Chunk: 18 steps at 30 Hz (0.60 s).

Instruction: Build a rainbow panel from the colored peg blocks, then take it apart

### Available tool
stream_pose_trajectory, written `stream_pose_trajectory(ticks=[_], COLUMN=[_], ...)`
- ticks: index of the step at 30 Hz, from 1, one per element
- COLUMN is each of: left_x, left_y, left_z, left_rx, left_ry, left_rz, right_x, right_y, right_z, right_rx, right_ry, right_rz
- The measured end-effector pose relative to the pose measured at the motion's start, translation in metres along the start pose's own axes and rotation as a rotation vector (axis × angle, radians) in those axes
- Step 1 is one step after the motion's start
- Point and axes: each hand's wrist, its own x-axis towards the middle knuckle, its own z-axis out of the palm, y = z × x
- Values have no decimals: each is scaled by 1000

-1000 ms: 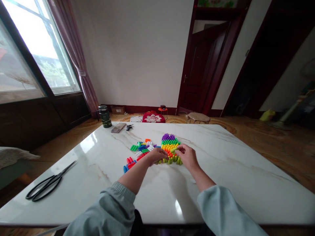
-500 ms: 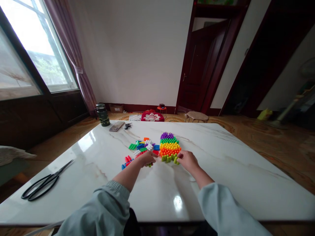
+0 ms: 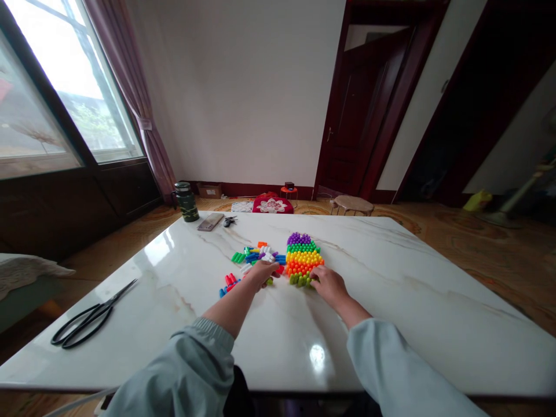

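Note:
A block of plastic beads (image 3: 304,259) lies on the table, banded purple, green, yellow, orange and yellow-green from far to near. My right hand (image 3: 330,286) is at its near right corner, thumb and fingertips pinched on a yellow-green bead (image 3: 308,282) at the end of the nearest row. To the left of the block, my left hand (image 3: 263,273) hovers low with curled fingers, the index finger reaching right. Yellow-green beads (image 3: 270,281) show at its fingertips; its grip is partly hidden. Loose beads (image 3: 238,258) in many colours lie beyond and beside the left hand.
Large black-handled scissors (image 3: 93,318) lie on the left of the white marble-patterned table (image 3: 412,301). Along its far left edge are a camouflage flask (image 3: 186,202), a phone (image 3: 211,222) and keys (image 3: 230,221). A round stool (image 3: 353,204) stands beyond the table.
The view has shifted slightly, moving the scene right. My right fingers have moved in against the yellow-green row's end. My left hand has turned a little, staying beside the loose beads.

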Motion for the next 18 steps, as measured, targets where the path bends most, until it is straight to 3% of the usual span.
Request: stream_pose_trajectory(ticks=[18], left_x=[-2], left_y=[2], left_z=[6], left_rx=[29], left_ry=[-17], left_rz=[-4], right_x=[3], right_y=[3], right_z=[2], right_rx=[-29], right_ry=[13], right_rz=[-74])
